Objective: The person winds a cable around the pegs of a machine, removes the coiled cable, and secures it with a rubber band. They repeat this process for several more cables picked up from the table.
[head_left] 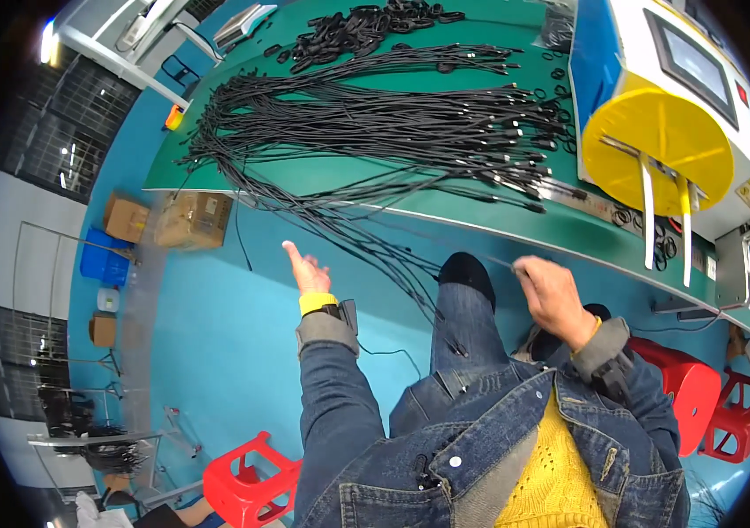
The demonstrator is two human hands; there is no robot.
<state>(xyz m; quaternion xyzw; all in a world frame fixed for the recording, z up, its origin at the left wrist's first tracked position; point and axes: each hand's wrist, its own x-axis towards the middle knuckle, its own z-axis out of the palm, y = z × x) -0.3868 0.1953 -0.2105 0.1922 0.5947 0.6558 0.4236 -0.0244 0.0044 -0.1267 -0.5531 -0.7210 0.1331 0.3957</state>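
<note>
My left hand point(306, 270) is stretched out over the blue floor below the table edge, fingers spread, a thin black cable running past its fingertips. Whether it pinches that cable is too fine to see. My right hand point(551, 295) is closed on one thin black cable point(480, 257) pulled out from a big spread of long black cables point(375, 123) lying on the green table point(340, 176). Some cables hang over the table's front edge toward my knee.
A white and blue machine with a yellow round guard point(656, 145) stands at the table's right. Small black rings point(366, 26) are heaped at the far side. Red stools point(687, 378) point(247, 484) stand on the floor, cardboard boxes point(190, 220) to the left.
</note>
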